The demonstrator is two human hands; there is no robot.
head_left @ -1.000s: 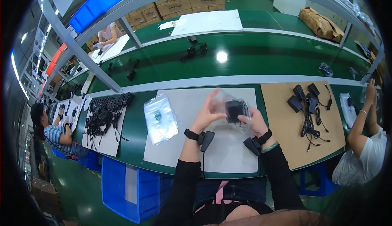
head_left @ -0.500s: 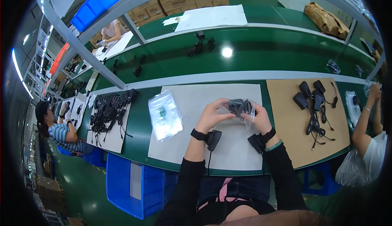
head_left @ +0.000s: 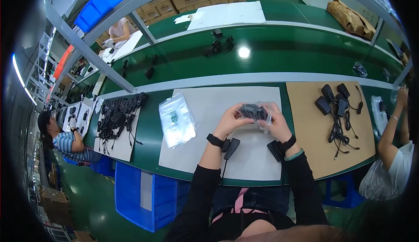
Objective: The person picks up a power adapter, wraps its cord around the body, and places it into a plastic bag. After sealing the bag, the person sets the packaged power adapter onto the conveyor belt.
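A small clear plastic bag holding a coiled black power adapter (head_left: 255, 111) sits lifted just above the white paper work mat (head_left: 205, 154), squeezed between both my hands, apparently so the cable stays bunched inside. My left hand (head_left: 230, 120) curls around its left end, fingers closed on the film. My right hand (head_left: 275, 122) grips the right end likewise. A stack of empty clear bags (head_left: 176, 120) lies on the mat's left part.
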